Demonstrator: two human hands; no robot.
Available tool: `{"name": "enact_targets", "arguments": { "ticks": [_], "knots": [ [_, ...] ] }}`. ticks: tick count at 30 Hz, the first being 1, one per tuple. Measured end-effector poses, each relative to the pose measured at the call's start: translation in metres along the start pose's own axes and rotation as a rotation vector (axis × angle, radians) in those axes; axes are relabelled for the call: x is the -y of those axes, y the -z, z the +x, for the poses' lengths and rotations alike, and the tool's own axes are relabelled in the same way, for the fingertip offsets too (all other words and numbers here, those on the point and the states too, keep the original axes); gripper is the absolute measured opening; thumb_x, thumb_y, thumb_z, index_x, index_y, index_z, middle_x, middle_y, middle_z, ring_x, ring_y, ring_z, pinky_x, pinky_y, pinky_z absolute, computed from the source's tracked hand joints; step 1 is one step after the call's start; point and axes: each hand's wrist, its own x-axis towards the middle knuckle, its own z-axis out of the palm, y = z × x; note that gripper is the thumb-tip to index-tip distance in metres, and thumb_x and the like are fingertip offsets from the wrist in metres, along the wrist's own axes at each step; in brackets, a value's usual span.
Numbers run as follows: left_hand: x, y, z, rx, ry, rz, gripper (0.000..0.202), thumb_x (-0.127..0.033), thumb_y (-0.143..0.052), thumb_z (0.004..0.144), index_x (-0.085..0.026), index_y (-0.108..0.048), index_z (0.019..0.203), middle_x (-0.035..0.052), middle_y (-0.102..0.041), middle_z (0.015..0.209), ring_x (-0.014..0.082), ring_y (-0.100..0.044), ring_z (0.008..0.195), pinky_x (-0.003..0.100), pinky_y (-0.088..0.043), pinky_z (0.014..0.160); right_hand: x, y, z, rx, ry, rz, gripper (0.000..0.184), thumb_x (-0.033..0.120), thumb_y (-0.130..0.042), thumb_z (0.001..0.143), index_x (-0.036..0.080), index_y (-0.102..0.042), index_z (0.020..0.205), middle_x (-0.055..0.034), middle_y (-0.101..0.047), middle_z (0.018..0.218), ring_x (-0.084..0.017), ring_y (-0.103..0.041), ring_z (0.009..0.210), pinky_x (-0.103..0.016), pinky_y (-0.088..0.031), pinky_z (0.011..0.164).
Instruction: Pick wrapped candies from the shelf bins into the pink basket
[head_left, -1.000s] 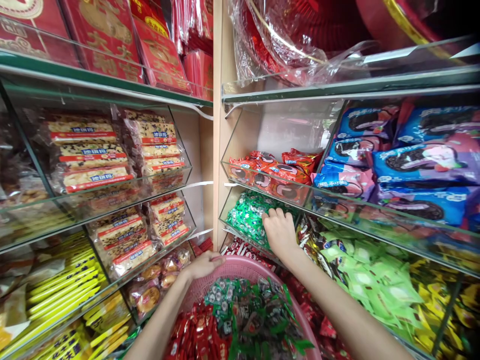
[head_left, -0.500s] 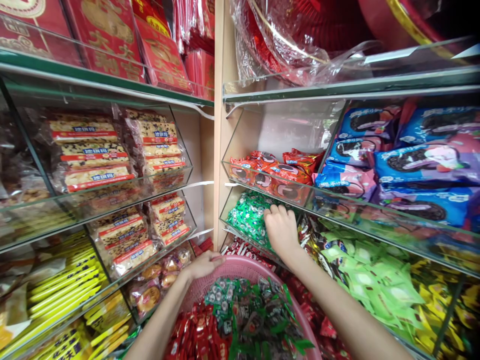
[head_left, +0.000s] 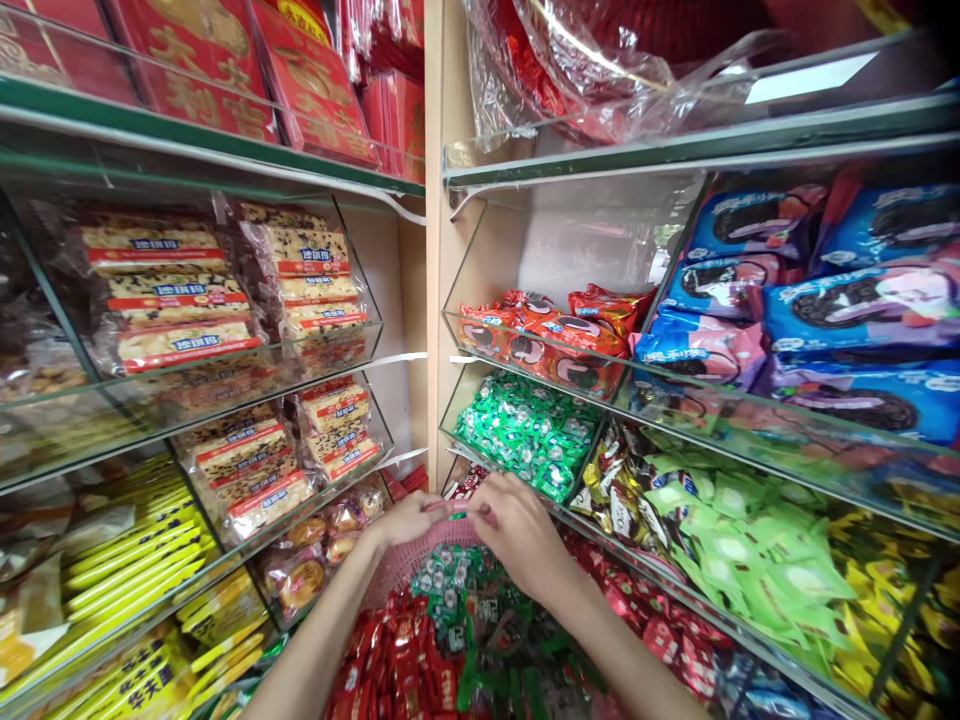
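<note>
My left hand (head_left: 412,522) is closed on the far rim of a pink plastic basket (head_left: 405,560). Right beside it, my right hand (head_left: 521,535) is curled at the same rim, its fingertips nearly meeting the left ones. A small bit of green shows by those fingertips; whether they grip the rim or a candy, I cannot tell. Inside the basket lie red-wrapped candies (head_left: 401,650), green-wrapped candies (head_left: 446,580) and dark candies with green wrapper ends (head_left: 517,640). Behind the hands, a clear shelf bin holds a heap of green-wrapped candies (head_left: 525,425).
Glass-fronted shelves meet at a wooden post (head_left: 435,300). Puffed-rice bars (head_left: 180,290) fill left bins; blue cookie packs (head_left: 847,310) and red packs (head_left: 540,330) sit on the right. Light green packets (head_left: 750,560) are lower right, yellow packets (head_left: 142,550) lower left.
My right hand has left the bin of green candies and come down and left to the basket rim, beside my left hand. The left hand has stayed on the rim.
</note>
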Motion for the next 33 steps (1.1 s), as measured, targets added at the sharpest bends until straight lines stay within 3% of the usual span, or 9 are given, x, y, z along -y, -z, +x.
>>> {"name": "enact_targets", "arguments": {
  "ticks": [4,8,21,27,33],
  "knots": [
    [0.001,-0.001,0.001,-0.011,-0.004,0.004,0.042,-0.049,-0.041,0.078,-0.012,-0.061,0.077,0.0022,-0.054,0.07,0.0134,-0.042,0.065,0.023,-0.032,0.061,-0.01,-0.037,-0.007,0.023,-0.015,0.08,0.014,0.011,-0.052,0.079,0.02,-0.049,0.068,0.0012,-0.052,0.076,-0.015,-0.047,0.079,-0.025,-0.033,0.068],
    [0.001,-0.001,0.001,-0.017,-0.004,-0.003,0.043,-0.052,-0.041,0.078,-0.012,-0.055,0.069,-0.0002,-0.046,0.063,0.0115,-0.038,0.061,0.022,-0.03,0.057,-0.017,-0.05,-0.01,0.025,-0.068,0.048,0.014,0.01,-0.051,0.078,0.019,-0.048,0.068,0.0007,-0.053,0.076,-0.015,-0.048,0.079,-0.026,-0.034,0.073],
    [-0.002,0.001,-0.001,-0.009,-0.013,0.014,0.046,-0.055,-0.038,0.078,-0.013,-0.051,0.068,-0.0013,-0.038,0.06,0.0104,-0.034,0.057,0.022,-0.027,0.054,-0.03,-0.063,-0.025,0.091,-0.174,-0.016,0.014,0.009,-0.047,0.077,0.02,-0.053,0.071,-0.0008,-0.057,0.081,-0.016,-0.05,0.083,-0.028,-0.035,0.077],
    [-0.011,0.002,-0.003,-0.008,-0.024,0.032,0.044,-0.054,-0.037,0.079,-0.013,-0.049,0.066,-0.0012,-0.04,0.062,0.0107,-0.036,0.059,0.022,-0.029,0.056,-0.026,-0.068,-0.029,0.118,-0.194,0.063,0.007,0.018,-0.05,0.079,0.019,-0.057,0.082,-0.0042,-0.057,0.092,-0.02,-0.049,0.096,-0.031,-0.034,0.086],
    [-0.012,0.001,-0.003,-0.025,0.001,0.068,0.041,-0.051,-0.039,0.079,-0.013,-0.051,0.067,-0.0012,-0.041,0.061,0.0108,-0.037,0.058,0.022,-0.028,0.055,-0.014,-0.049,-0.023,0.052,-0.115,0.105,0.007,0.021,-0.05,0.081,0.02,-0.057,0.083,-0.0032,-0.057,0.09,-0.019,-0.05,0.092,-0.029,-0.036,0.081]
  ]
}}
